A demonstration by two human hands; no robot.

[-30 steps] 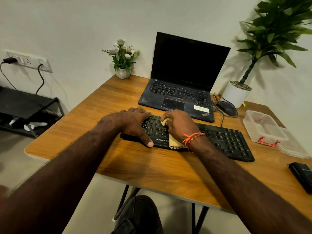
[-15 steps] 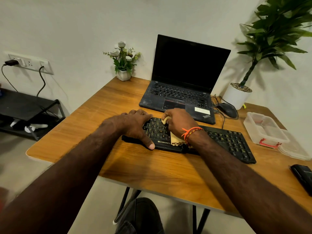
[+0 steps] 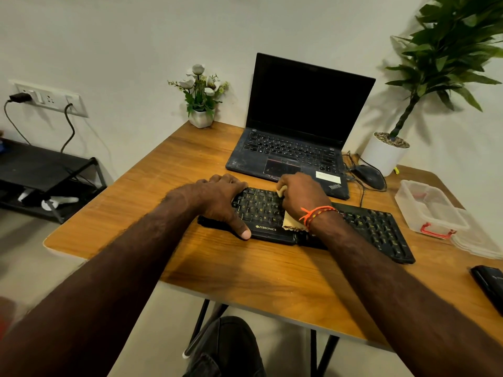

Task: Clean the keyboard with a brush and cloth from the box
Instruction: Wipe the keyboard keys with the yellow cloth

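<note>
A black keyboard (image 3: 375,229) lies across the wooden table (image 3: 245,273), in front of an open laptop. My left hand (image 3: 217,200) rests on the keyboard's left end, thumb down over its front edge. My right hand (image 3: 302,197) grips a yellow cloth (image 3: 290,223) and presses it on the keys near the keyboard's middle; a corner of the cloth sticks out under the wrist. A clear plastic box (image 3: 427,208) with red clips stands open at the right, its lid (image 3: 479,240) beside it. No brush shows.
The dark laptop (image 3: 299,126) stands just behind the keyboard, with a mouse (image 3: 370,176) and cables to its right. A small flower pot (image 3: 201,118) and a large potted plant (image 3: 389,153) line the back. A black device (image 3: 490,284) lies at the right edge.
My right hand has slid the cloth slightly away from me along the keys. My left hand stays on the keyboard's left end. The view shifted a little.
</note>
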